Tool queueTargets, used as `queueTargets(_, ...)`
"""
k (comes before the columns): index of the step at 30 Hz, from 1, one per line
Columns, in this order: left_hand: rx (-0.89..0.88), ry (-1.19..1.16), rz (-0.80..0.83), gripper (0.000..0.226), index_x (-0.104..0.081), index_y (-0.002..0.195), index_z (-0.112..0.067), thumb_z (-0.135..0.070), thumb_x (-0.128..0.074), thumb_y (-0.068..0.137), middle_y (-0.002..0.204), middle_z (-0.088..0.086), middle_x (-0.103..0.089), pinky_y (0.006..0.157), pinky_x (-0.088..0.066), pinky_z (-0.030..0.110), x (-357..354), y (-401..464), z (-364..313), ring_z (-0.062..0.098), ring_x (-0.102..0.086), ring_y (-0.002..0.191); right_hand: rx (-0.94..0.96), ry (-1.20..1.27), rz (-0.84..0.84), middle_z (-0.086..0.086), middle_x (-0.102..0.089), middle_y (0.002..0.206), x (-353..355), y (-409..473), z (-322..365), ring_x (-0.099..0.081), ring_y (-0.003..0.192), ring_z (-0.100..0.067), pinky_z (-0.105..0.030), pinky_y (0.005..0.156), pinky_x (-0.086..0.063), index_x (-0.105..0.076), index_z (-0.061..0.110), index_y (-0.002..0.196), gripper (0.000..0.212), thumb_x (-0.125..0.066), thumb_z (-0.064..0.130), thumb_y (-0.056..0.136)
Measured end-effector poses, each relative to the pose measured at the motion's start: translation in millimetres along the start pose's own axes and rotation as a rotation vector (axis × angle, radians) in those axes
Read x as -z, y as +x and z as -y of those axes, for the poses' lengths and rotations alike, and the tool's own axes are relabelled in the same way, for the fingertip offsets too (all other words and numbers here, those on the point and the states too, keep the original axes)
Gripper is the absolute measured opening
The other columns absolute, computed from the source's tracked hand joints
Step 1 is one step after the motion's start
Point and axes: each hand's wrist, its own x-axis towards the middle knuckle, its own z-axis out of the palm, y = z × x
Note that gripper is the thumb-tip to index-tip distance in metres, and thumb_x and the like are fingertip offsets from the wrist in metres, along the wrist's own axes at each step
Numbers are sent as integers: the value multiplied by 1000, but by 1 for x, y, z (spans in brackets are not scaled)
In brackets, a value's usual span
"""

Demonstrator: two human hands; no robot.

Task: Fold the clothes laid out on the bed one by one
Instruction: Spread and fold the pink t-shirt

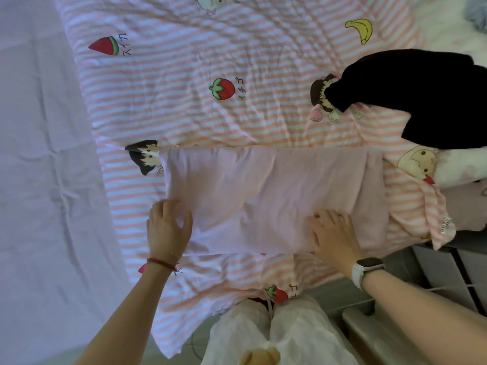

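red string bracelet (160, 263), white smartwatch (366, 271), pale, possibly white, trousers (290, 335).

Black garment (411, 98) cut off by the right edge; kind of garment not to be told, and covering part of a cartoon figure (322, 97) printed on the striped quilt (184, 83). Another printed figure (145, 156) half hidden behind the left end of the folded pink cloth (263, 198). Top print (210, 3) cropped by the upper edge. Fingertips of the left hand (168, 227) tucked out of sight at the cloth's corner. Blurred tan shape (259, 356) at the bottom edge, not identifiable. Small tag (446, 225) on the quilt's corner too small to read. Blurred blue-grey thing (477, 11) cut off in the top right corner.
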Motion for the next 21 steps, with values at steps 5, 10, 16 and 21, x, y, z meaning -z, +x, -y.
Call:
queueTargets(5, 287, -118, -31, 56, -43, 130, -4, -33, -62, 86, 129, 21, -43, 89, -41, 47, -9, 82, -23, 36, -43, 117, -38, 43, 149, -8, -19, 153, -5, 71, 31, -15, 142, -26, -60, 107, -14, -28, 20, 145, 52, -40, 25, 95)
queueTargets(10, 400, -98, -16, 30, -54, 117, -9, -27, -45, 95, 122, 14, -54, 74, -40, 37, -22, 131, -16, 35, -54, 104, -175, 18, 226, -3, 11, 157, -17, 121, 33, 7, 144, -27, -68, 106, -6, 3, 29, 149, 56, -19, 36, 99)
queueTargets(16, 384, -362, -154, 20, -66, 97, 0, -14, -53, 91, 89, 14, -63, 70, -36, 18, -14, 143, 20, 19, -51, 82, -205, 36, 325, 4, 22, 155, -32, 128, 11, 19, 143, -19, -70, 103, 0, 11, 38, 146, 54, -13, 44, 98)
queueTargets(21, 568, -450, -118, 24, -68, 100, -6, -23, -53, 91, 95, 6, -63, 81, -43, 24, -18, 149, 16, 21, -55, 87, -283, -17, 359, 8, 17, 156, -33, 131, -10, 15, 143, -20, -70, 103, -2, 11, 40, 145, 54, -10, 46, 97)
